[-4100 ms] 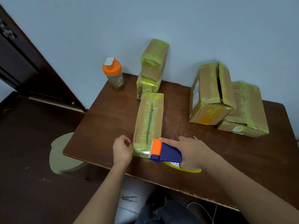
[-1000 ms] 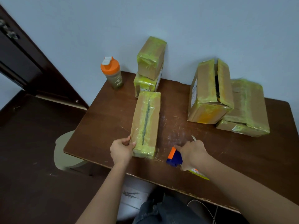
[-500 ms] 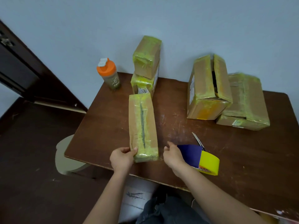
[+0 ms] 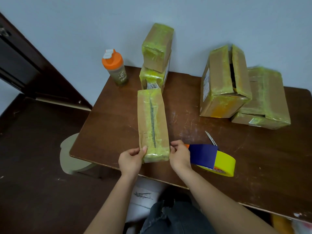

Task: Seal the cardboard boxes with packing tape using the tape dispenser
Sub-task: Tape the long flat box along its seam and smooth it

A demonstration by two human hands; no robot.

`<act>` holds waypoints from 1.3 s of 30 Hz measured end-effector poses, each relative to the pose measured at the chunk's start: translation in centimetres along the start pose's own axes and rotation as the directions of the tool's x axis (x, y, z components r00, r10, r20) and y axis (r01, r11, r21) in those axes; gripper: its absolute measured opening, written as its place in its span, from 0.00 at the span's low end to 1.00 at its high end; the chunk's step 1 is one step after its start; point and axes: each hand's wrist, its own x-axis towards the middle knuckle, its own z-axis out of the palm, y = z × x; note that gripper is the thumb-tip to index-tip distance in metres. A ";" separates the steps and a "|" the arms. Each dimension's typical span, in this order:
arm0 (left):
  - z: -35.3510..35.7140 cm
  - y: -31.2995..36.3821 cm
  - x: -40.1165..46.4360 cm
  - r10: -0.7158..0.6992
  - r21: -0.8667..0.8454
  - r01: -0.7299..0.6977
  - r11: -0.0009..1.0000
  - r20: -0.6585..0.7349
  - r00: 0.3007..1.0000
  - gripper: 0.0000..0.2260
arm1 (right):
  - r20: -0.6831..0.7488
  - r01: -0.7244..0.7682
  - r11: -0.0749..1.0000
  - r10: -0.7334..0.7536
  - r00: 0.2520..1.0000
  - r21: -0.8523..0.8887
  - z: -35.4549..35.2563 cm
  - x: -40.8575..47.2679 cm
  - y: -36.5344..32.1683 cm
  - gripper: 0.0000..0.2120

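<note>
A long narrow cardboard box [image 4: 152, 122] with yellow tape along its top seam lies lengthwise near the table's front edge. My left hand [image 4: 130, 158] grips its near left corner, thumb on top. My right hand [image 4: 179, 155] holds its near right corner. The tape dispenser [image 4: 210, 157], blue body with a yellow tape roll, lies on the table just right of my right hand, untouched. Two small taped boxes [image 4: 157, 56] are stacked at the back. A larger box [image 4: 222, 83] with a gaping top seam leans on a flat taped box [image 4: 265, 98] at the right.
An orange-lidded shaker bottle [image 4: 115, 68] stands at the table's back left. A small blade [image 4: 210, 137] lies behind the dispenser. The brown table [image 4: 114, 119] ends just before my hands. A pale stool [image 4: 70, 156] sits below its left edge, a dark door [image 4: 25, 65] further left.
My right hand set the tape dispenser down on the table and moved left onto the long box's near right corner. The box's near end swung slightly right between both hands.
</note>
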 end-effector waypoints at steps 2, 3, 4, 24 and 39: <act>-0.5 -0.1 -0.1 0.015 -0.036 -0.014 0.999 0.033 0.999 0.08 | -0.046 0.029 0.998 -0.031 0.998 -0.055 -0.4 -0.1 -0.5 0.14; -0.7 -0.2 -0.1 0.021 -0.053 -0.020 0.998 0.031 0.999 0.08 | -0.083 0.048 0.997 -0.053 0.995 -0.061 -0.7 -0.2 -0.8 0.15; -0.9 -0.1 -0.1 0.046 -0.050 -0.045 0.998 0.012 0.999 0.09 | -0.119 0.083 0.995 -0.090 0.989 -0.062 -0.9 -0.3 -1.2 0.15; 0.7 1.0 0.2 0.165 0.330 -0.178 0.927 0.068 0.984 0.12 | 0.186 0.153 0.975 -0.122 0.975 -0.163 1.0 0.8 -0.3 0.20; -1.8 -0.1 -1.9 0.335 -0.070 -0.327 0.942 0.224 0.915 0.19 | 0.334 0.193 0.968 -0.238 0.912 0.163 -1.5 -0.7 0.1 0.35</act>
